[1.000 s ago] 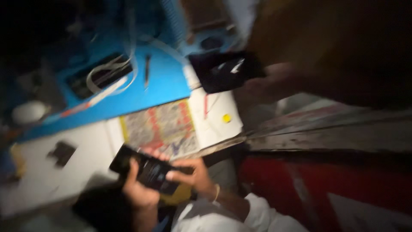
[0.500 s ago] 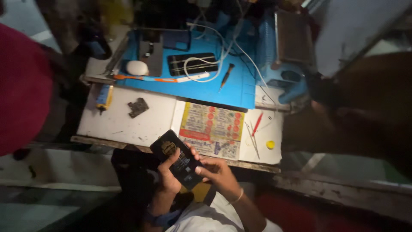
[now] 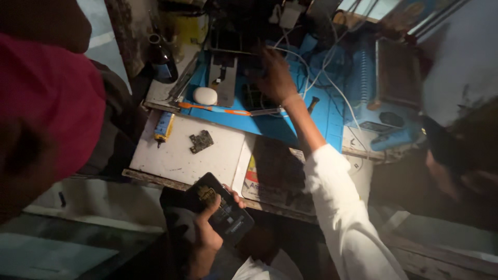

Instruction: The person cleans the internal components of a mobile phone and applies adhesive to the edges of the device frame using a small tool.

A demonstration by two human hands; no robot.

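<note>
My left hand point(image 3: 207, 236) grips a black phone with its back cover off point(image 3: 223, 210), held below the front edge of the white worktop point(image 3: 176, 155). My right hand point(image 3: 275, 78) is stretched out in a white sleeve over the blue work mat point(image 3: 270, 122), its fingers down on a dark object near the mat's back. What the fingers touch is too dark and blurred to tell. A small dark circuit part point(image 3: 201, 141) lies on the white worktop between the two hands.
A white oval case point(image 3: 205, 95), an orange-handled tool point(image 3: 215, 109), white cables point(image 3: 332, 88) and a dark bottle point(image 3: 162, 62) crowd the bench. A person in red point(image 3: 46, 98) stands at the left. Another person point(image 3: 461, 166) leans in at the right.
My right hand has left the phone and reached forward across the bench to the back of the blue mat. The left hand alone keeps the phone. The view has shifted closer.
</note>
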